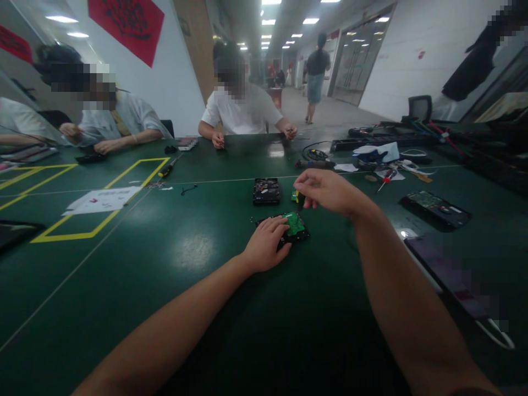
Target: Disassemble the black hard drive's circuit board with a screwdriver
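A black hard drive with a green circuit board (296,224) lies on the green table in front of me. My left hand (269,242) rests on its left part, fingers stretched over the board's edge. Above the board's right side, my right hand (319,192) grips a small screwdriver (301,200) with a yellow and black handle, its shaft pointing down at the board. The tip's exact contact cannot be made out. Just beyond sits a second black drive (266,191). A small green piece (294,195) shows beside the right fingers.
On the right are another drive (437,209), a phone (447,275), a red screwdriver (386,179) and cables. A white sheet (101,200) and a yellow screwdriver (166,170) lie left. Across the table (198,308) sit people (247,107).
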### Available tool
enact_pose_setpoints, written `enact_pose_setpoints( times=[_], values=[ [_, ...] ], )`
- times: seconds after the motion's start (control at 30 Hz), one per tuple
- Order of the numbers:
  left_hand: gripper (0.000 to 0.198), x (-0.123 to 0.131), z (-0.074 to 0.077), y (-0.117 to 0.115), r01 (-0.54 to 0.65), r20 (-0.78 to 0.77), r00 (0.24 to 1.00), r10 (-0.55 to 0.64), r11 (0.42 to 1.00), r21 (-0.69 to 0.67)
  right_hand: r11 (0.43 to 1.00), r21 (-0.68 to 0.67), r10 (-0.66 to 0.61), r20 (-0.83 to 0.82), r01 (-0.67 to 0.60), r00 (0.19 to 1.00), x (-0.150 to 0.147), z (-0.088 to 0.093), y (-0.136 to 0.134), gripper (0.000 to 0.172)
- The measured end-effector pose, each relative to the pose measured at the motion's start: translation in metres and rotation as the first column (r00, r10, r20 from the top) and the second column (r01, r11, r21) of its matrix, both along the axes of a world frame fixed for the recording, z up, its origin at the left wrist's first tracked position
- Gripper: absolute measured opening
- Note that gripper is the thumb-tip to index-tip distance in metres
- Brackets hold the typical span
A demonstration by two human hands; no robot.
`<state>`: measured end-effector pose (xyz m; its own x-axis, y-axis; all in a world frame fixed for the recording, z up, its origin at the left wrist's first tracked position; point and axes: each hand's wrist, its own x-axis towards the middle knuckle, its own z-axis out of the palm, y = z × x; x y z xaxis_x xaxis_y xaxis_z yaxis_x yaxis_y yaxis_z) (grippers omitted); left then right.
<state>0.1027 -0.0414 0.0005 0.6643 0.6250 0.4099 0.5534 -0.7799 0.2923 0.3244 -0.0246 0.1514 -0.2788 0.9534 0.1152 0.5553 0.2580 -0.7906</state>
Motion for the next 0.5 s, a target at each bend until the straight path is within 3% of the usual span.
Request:
enact_pose_setpoints(
  times=[0.13, 0.27, 0.37, 0.5],
  values=[
    [0.044, 0.000, 0.001, 0.000, 0.009, 0.001, 1.000, -0.009, 1.000, -0.002, 0.984, -0.177, 0.001, -0.182, -0.033, 0.983, 0.002, -0.005, 0.004, 0.015],
    [0.044, 0.000, 0.004, -0.002, 0.002, -0.010, 1.000, -0.002, 1.000, -0.004, 0.927, -0.345, 0.003, -0.384, -0.146, 0.923, 0.006, -0.008, 0.007, 0.022],
    [0.044, 0.001, 0.004, -0.002, -0.003, -0.015, 1.000, 0.003, 1.000, -0.008, 0.903, -0.370, 0.036, -0.444, -0.220, 0.895, 0.010, -0.010, 0.008, 0.022],
    [0.043, 0.001, 0.004, -0.002, -0.002, -0.013, 1.000, 0.002, 1.000, -0.010, 0.913, -0.338, 0.073, -0.412, -0.227, 0.908, 0.015, -0.011, 0.013, 0.021]
  ],
)
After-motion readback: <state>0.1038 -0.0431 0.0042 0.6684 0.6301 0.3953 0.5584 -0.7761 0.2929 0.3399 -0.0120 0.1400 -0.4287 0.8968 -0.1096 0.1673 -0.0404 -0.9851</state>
